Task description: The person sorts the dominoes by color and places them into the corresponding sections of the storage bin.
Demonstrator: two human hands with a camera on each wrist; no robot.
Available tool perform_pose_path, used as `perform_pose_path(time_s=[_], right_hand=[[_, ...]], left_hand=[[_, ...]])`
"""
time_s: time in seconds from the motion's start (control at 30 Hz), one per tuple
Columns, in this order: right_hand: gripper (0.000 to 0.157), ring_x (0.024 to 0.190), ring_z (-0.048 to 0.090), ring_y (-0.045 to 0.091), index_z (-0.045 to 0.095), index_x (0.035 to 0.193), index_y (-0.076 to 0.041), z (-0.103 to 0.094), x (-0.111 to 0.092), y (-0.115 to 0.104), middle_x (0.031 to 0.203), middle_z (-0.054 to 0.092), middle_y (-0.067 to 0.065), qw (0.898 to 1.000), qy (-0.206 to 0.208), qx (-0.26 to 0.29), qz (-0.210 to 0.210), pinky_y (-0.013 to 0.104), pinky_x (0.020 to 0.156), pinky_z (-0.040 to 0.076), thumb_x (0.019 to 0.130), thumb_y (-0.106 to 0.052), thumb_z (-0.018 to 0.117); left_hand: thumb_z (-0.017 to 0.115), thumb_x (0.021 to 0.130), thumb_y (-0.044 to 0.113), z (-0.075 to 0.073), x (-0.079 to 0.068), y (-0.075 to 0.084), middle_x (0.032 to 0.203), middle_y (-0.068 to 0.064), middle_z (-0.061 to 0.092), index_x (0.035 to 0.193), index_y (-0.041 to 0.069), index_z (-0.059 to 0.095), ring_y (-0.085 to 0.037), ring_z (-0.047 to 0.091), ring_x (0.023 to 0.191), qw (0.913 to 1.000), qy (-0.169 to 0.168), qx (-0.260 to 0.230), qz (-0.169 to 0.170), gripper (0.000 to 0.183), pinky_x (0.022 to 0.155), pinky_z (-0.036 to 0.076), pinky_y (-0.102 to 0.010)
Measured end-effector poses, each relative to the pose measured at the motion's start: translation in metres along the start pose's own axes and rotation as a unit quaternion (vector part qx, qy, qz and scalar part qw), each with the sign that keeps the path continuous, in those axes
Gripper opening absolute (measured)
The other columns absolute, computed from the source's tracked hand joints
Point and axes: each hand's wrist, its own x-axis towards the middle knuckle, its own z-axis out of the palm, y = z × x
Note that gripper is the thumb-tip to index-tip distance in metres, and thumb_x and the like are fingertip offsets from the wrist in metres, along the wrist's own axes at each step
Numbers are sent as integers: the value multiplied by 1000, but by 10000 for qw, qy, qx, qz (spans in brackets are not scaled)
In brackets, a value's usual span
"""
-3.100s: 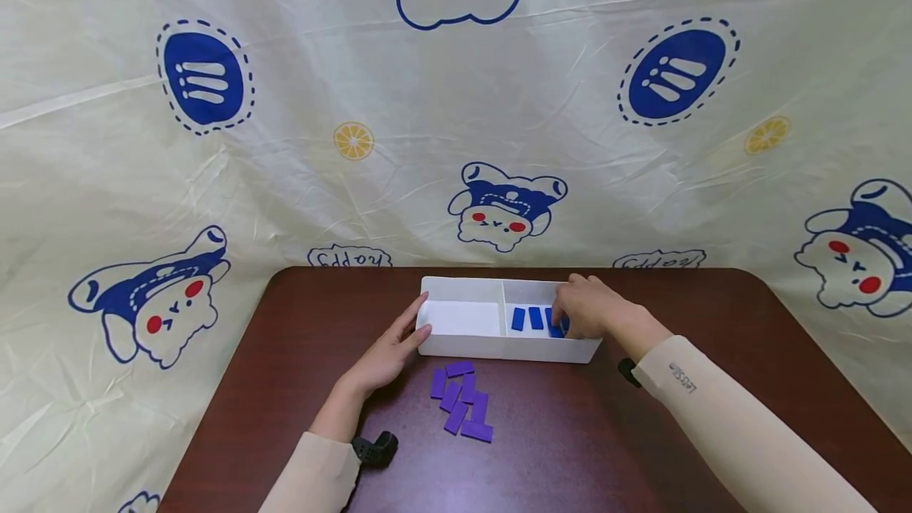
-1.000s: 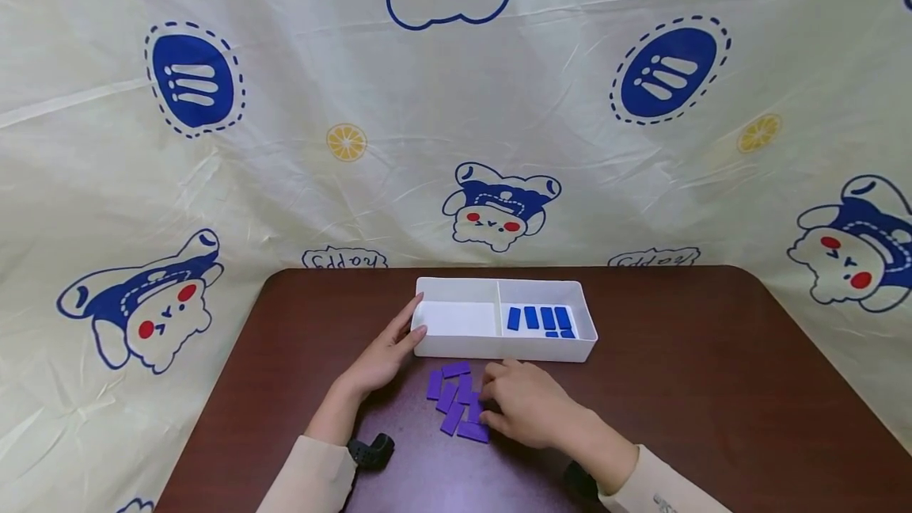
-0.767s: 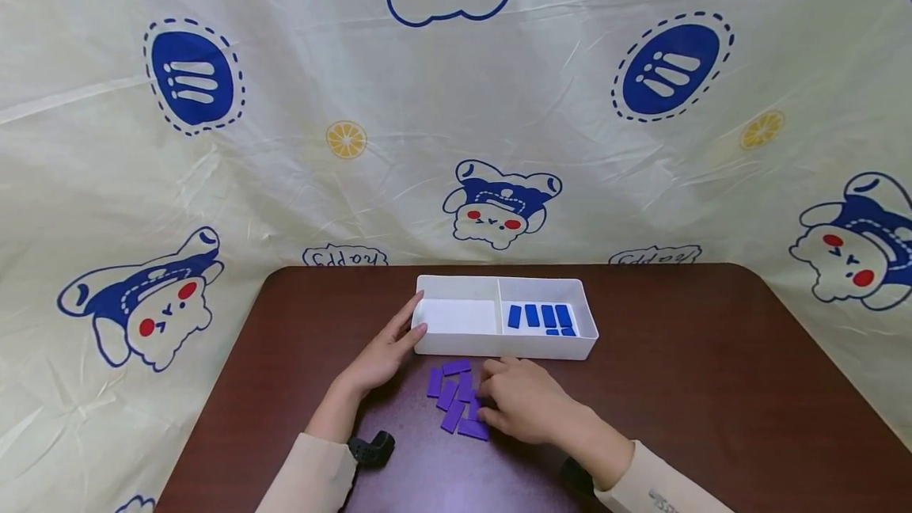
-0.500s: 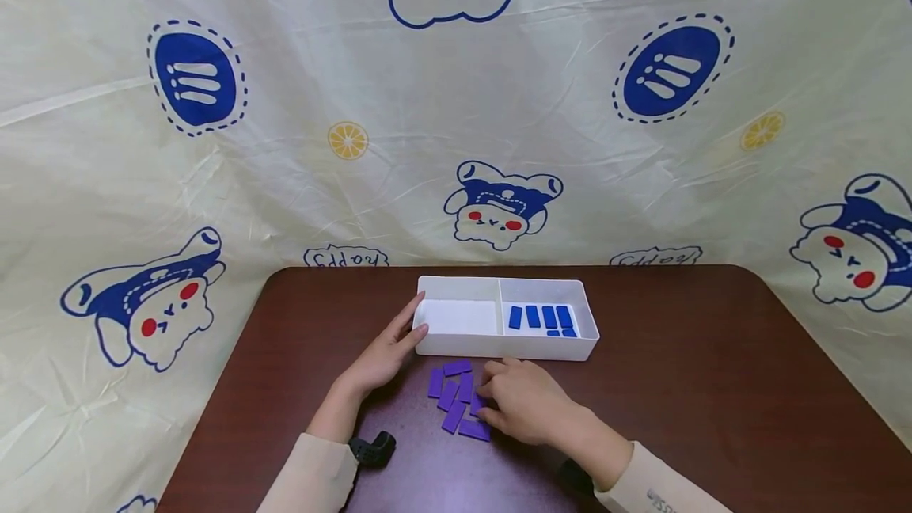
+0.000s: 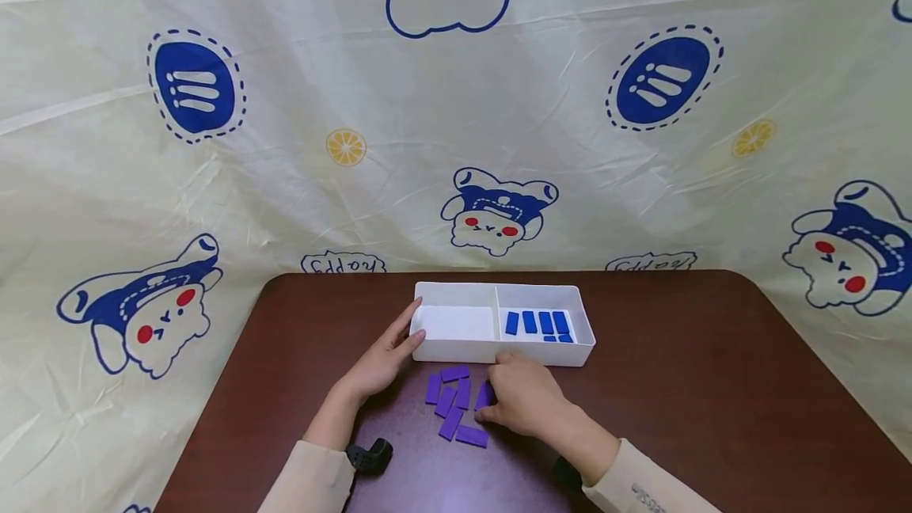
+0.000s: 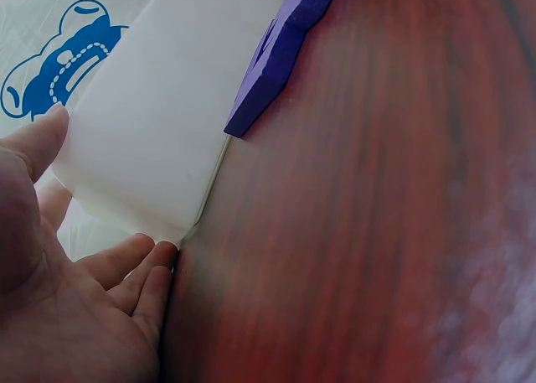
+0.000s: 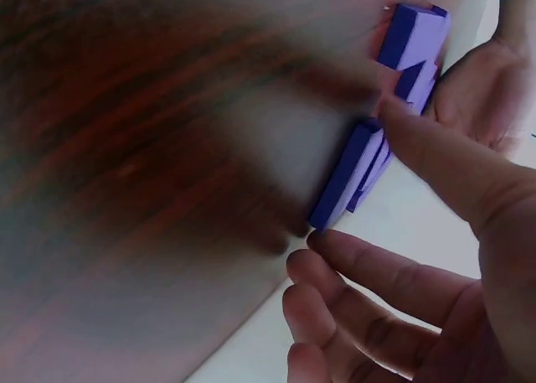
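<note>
A white two-compartment box [image 5: 456, 350] sits at the back of the table. My left hand [image 5: 379, 356] rests against its left end, with straight fingers touching the wall [image 6: 146, 140]. My right hand [image 5: 523, 396] pinches a purple rectangular block [image 5: 484, 394] in front of the box. In the right wrist view, thumb and index finger meet opposite ends of this purple block [image 7: 345, 178]. Several other purple blocks [image 5: 450, 423] lie loosely grouped to its left. Small blue blocks [image 5: 530, 322] lie in the box's right compartment, mostly in a row.
The dark brown table [image 5: 684, 386] has rounded back corners. A pale printed sheet [image 5: 285, 196] hangs close behind its far edge. The box's divider [image 5: 497, 313] separates its left compartment from the blue blocks.
My right hand came out of the right compartment to the purple blocks. Over the last half second, the pinched purple block shifted slightly right, away from the group. My left hand stayed at the box.
</note>
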Motion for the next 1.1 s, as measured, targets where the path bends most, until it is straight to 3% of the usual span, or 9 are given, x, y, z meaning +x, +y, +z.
perform_pose_path(time_s=[0.33,0.83,1.1], right_hand=[[36,71,47,14,71,83,-8,-2,1,1,78,52,-1,9999,-102,72,-17,36,60,43,72,-35,93],[39,74,46,12,80,102,-9,-15,1,5,84,55,-4,9983,-439,177,-348,31,65,41,76,-36,91],[39,80,55,12,80,106,-12,-28,1,9,91,63,-4,9971,-431,238,-581,33,70,48,77,-36,90]], left_hand=[[52,109,38,-1,0,2,174,-1,18,164,43,20,-28,16,160,10000,65,62,-6,63,127,21,-54],[52,109,37,-1,-1,-1,174,-4,19,165,41,20,-29,17,160,9999,85,96,26,64,128,20,-55],[51,110,37,-1,-1,0,174,-4,18,166,38,19,-29,16,160,10000,40,55,43,65,128,19,-55]])
